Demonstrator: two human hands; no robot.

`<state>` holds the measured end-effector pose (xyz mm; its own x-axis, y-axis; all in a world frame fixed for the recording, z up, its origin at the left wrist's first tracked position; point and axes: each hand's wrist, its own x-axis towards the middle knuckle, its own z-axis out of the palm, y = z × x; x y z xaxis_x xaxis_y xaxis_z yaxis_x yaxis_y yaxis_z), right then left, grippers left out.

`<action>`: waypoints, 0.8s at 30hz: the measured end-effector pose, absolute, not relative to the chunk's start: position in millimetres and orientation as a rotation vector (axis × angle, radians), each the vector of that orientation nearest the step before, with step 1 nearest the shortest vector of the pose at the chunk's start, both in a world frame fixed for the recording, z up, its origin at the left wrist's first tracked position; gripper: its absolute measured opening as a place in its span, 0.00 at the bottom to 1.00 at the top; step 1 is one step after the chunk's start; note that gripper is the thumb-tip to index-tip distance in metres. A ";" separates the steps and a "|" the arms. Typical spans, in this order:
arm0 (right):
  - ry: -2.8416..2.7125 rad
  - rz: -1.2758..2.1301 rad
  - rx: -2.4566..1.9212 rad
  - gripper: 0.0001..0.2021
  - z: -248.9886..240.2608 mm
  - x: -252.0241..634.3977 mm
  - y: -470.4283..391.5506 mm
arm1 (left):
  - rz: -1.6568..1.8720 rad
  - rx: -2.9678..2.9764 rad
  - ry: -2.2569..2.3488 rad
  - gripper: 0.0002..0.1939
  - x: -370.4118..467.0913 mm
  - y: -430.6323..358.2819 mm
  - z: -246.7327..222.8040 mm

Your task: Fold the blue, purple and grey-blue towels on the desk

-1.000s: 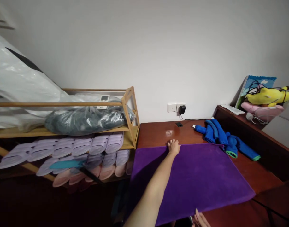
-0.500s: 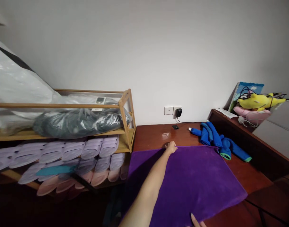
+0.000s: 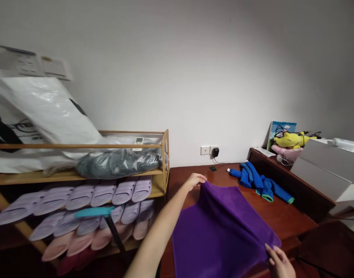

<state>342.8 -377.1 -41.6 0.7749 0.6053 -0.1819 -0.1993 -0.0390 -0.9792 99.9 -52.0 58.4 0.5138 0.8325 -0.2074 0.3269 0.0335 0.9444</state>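
A purple cloth (image 3: pixel 217 231) lies over the front of the reddish-brown desk (image 3: pixel 284 208), partly lifted into folds. My left hand (image 3: pixel 195 180) is closed in a pinch on its far edge and holds that part raised off the wood. At the lower right, my right hand (image 3: pixel 278 260) grips the near right side of the cloth between thumb and fingers. A taut crease runs across the fabric between the two hands. Beyond the cloth, toward the right, a bundled blue garment (image 3: pixel 252 177) with green trim rests on the desk.
A wooden rack (image 3: pixel 164 166) on the left carries rows of lilac slippers (image 3: pixel 103 193), pink ones lower down, and plastic-wrapped bundles (image 3: pixel 119 164). A black plug (image 3: pixel 215 152) sits in the wall socket. Right of the desk, a raised ledge holds a yellow plush toy (image 3: pixel 290 139) and grey drawers (image 3: pixel 324 162).
The cloth lay spread flat; now its far edge is raised and folds have formed. My right hand has come further into view and grips its side. The camera view has shifted.
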 end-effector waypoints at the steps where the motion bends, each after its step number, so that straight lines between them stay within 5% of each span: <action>1: -0.360 0.618 -1.480 0.27 -31.1 348.9 -375.1 | 0.525 1.537 1.034 0.17 89.4 -57.7 67.3; 12: -0.804 0.593 -1.406 0.23 89.3 384.0 -336.5 | 0.765 1.472 1.020 0.15 1.7 -115.3 147.1; 19: -1.019 0.650 -1.291 0.26 137.0 390.0 -315.1 | 1.167 1.658 1.042 0.06 -19.0 -149.7 177.5; 24: -1.197 0.571 -1.348 0.21 165.3 387.3 -315.0 | 1.231 1.899 1.030 0.09 -44.5 -178.0 199.1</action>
